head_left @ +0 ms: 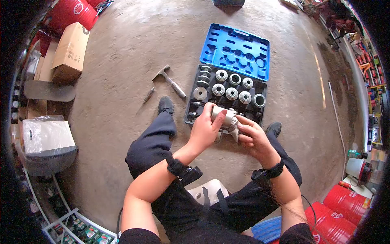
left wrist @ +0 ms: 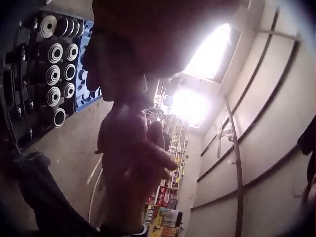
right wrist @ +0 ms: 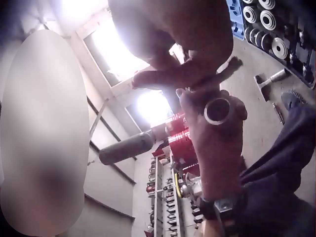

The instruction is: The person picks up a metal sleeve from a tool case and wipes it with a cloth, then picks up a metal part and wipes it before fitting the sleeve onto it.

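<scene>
Head view, held metal part (head_left: 230, 118), Shell drum (head_left: 70, 14)

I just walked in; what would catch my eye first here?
Probably the bright blue lid of the open case on the floor ahead. Next, near the head view's centre, the pale metallic part held between the left hand and right hand. Red drums also stand out at lower right.

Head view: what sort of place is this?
Probably a mechanical workshop or garage: red drums with a shell logo, an open case of ring-shaped metal parts, and a hammer on the bare floor.
</scene>
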Motion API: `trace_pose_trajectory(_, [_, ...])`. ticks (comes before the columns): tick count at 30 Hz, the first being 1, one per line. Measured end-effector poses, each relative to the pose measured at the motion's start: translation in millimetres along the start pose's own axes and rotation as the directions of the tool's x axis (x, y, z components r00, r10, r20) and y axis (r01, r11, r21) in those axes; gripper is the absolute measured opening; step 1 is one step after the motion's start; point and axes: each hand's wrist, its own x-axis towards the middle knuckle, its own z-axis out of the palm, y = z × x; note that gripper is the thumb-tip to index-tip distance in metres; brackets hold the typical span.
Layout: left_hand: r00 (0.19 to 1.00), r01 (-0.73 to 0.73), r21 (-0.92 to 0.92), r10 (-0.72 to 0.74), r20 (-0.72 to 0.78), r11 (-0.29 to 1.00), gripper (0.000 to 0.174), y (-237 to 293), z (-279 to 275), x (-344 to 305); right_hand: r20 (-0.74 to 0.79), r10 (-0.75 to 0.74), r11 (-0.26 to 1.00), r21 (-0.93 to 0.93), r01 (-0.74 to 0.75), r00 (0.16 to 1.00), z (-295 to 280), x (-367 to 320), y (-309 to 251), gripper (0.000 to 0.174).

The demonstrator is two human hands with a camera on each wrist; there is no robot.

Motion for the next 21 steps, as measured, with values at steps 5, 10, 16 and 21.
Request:
trace_pose_trajectory(5, [0.999,0.043,-0.026,-0.042,0.021,0.999,0.043,-3,1,1,0.004,-0.04,0.991,-0.124,0.04,0.999,-5,-4,19,0.074])
trace_pose_trajectory(10, [0.968,0.178,0.019,-0.178,0.176,0.984,0.057,-36,11,4,0.003,-0.24,0.727,-0.662,0.182,0.971,-28,10,35,0.062])
trace_pose_trajectory(16, [0.772,0.531,-0.255,-0.337,0.54,0.808,0.06,-21,1,0,0.231,-0.389,0.175,-0.932,0.318,0.892,-21,-2,37,0.047])
trace_pose_trajectory(21, [0.86,0.447,-0.389,-0.268,0.435,0.806,0.059,-21,10,-1,0.081,-0.482,0.39,-0.871,0.297,0.873,-15,-4,34,0.039])
